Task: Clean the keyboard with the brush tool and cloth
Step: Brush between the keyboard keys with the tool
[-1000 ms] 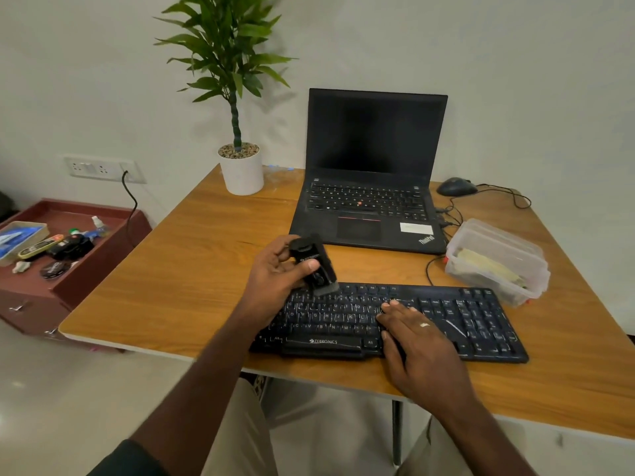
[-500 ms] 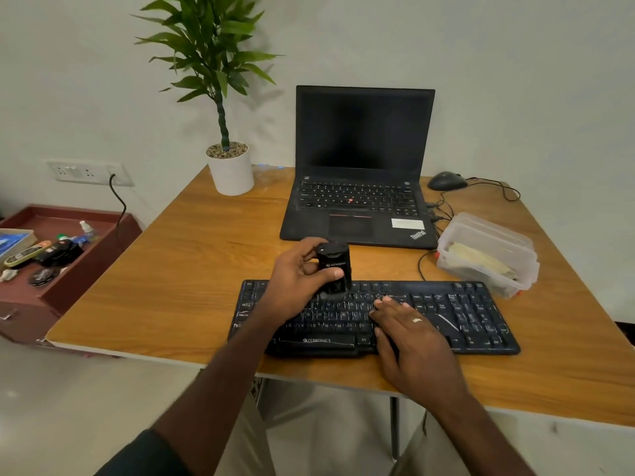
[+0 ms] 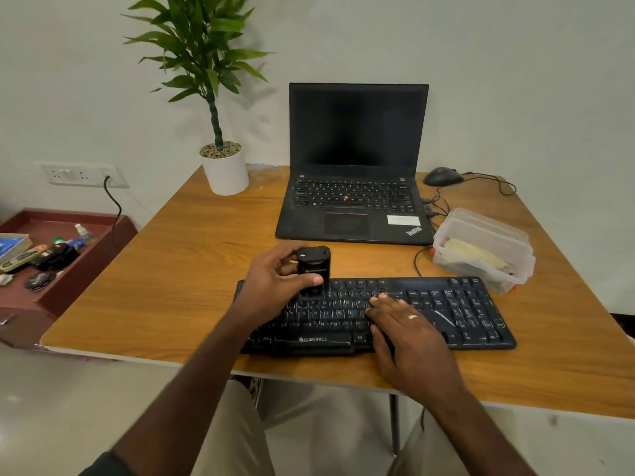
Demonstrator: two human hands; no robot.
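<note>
Head-cam view down at a wooden table (image 3: 171, 286), two bare forearms reaching in from the bottom of the frame. Left hand (image 3: 275, 280), center frame, is curled round a small black brush tool (image 3: 313, 271): thumb across the front, fingers wrapped behind, wrist a bit raised. The tool stands about upright, its lower end down on the top key rows at the left-center of a black keyboard (image 3: 464, 310); bristles can't be made out. Right hand (image 3: 402, 324), just right of center, lies flat and palm-down on the keyboard's middle w/ fingers loosely spread and pointing up-left, gripping nothing; a ring shows on one finger. Its fingertips are near the tool but not touching it. The keyboard runs across the lower middle of the frame, near the table's front edge, slightly angled. Behind it, upper center, an open laptop (image 3: 354, 159) w/ a dark screen. Right of the laptop, a clear plastic box (image 3: 481, 242) w/ something pale and folded inside, poss. the cloth, can't tell. A black mouse (image 3: 443, 176) sits at upper right, cables trailing. Potted plant (image 3: 225, 166) at the table's upper-left corner. Far left, a low red cabinet (image 3: 62, 293) w/ small clutter on top.
</note>
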